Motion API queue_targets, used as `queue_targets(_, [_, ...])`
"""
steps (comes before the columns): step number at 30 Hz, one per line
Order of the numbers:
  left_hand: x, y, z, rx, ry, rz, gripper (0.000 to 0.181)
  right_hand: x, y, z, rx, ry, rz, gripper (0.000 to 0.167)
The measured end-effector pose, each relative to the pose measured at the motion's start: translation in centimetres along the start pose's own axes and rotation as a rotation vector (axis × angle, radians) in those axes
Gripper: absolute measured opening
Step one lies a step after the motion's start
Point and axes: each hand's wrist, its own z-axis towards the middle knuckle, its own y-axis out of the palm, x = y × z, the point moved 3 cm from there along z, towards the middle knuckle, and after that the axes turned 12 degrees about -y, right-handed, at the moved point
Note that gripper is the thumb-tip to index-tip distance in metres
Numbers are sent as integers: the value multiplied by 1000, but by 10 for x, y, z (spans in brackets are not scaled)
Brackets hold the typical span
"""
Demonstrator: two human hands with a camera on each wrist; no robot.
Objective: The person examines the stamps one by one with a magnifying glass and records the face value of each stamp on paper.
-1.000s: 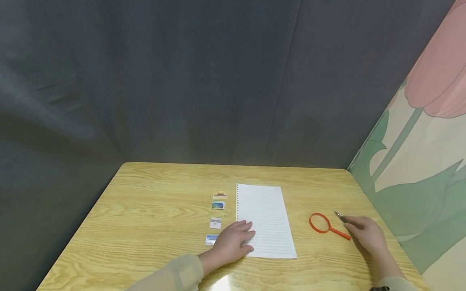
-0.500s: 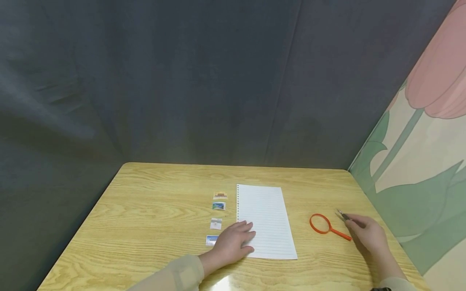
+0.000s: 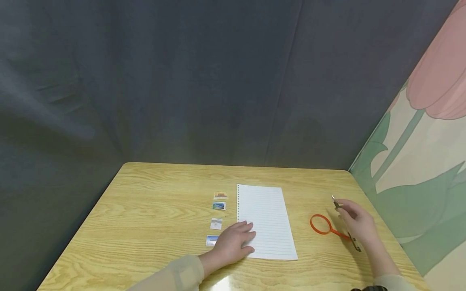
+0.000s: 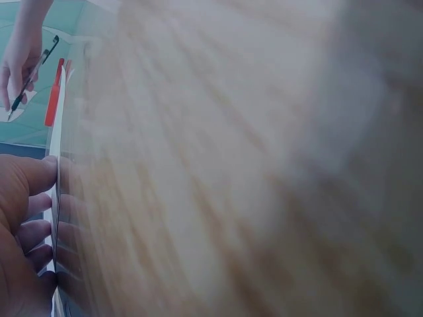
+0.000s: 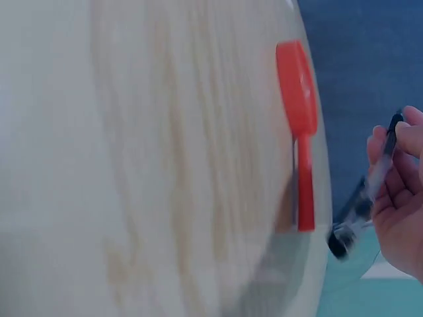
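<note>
In the head view, my left hand (image 3: 231, 244) rests with spread fingers on the lower left of a lined white sheet (image 3: 267, 218); the left wrist view shows this hand (image 4: 23, 224) side-on. My right hand (image 3: 358, 224) pinches a slim dark pen (image 3: 336, 204) between thumb and fingers, its metallic tip pointing away. In the right wrist view, the pen (image 5: 380, 175) hangs off the table surface, clear in the middle with dark ends. A red magnifying glass (image 3: 338, 233) lies beside the right hand; the pen's rear end overlaps its handle in the head view.
Left of the sheet, small picture pieces form a column: an orange one (image 3: 220, 196), a blue-green one (image 3: 219, 206), a pale one (image 3: 216, 224) and a blue one (image 3: 212, 240) partly behind my left hand. Dark cloth (image 3: 218, 81) hangs behind the wooden table (image 3: 145, 210).
My right hand has moved away from me and slightly left with the pen, whose rear end now shows below the hand. My left hand has stayed on the sheet.
</note>
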Motion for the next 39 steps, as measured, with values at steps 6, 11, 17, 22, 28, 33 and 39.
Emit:
queue_targets(6, [-1,2,1,-14,-10,-2,46,-11,15,9,-34,-4,238,28])
queue_targets(11, [-2,2,2,-7,-2,4,46,-13,31,13,-82,75,538,34])
queue_targets(17, [-1,0,1,2,7,5,44,-17,57,16,-113,112,974,38])
queue_targets(22, [-1,0,1,-10,-3,5,44,-32,78,20,-148,96,1149,42])
queue_targets(28, [-1,1,0,-9,-1,0,44,-47,104,27,-83,141,1151,36])
queue_targets(33, [-3,1,0,-1,1,-8,45,-52,132,38,-3,187,1172,36])
queue_targets(39, [-3,2,2,-18,-10,-14,45,-61,159,50,37,257,1027,27])
